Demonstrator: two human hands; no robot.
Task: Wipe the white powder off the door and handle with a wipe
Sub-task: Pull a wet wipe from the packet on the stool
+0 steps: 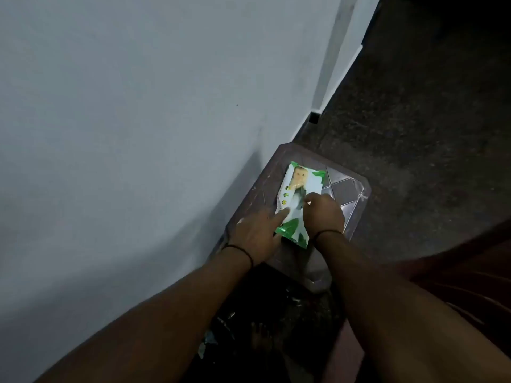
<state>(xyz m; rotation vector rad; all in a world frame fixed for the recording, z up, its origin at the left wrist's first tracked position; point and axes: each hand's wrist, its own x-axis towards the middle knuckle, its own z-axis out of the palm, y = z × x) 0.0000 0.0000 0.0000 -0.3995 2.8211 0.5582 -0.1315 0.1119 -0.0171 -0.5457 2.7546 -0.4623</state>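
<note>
A green and white pack of wipes (297, 186) lies flat on a dark brown plastic stool (351, 189) beside the wall. My left hand (255, 233) presses on the pack's lower left part with its fingers spread. My right hand (323, 214) is curled over the middle of the pack, fingertips pinched at its opening; a small white bit shows at the fingertips. No door or handle is in view.
A pale grey wall (124, 120) fills the left side. Dark speckled floor (414, 106) runs to the right of the stool. A dark bin or bag with scraps (265, 322) sits below the stool, near me. A reddish-brown surface (470, 272) shows at the right edge.
</note>
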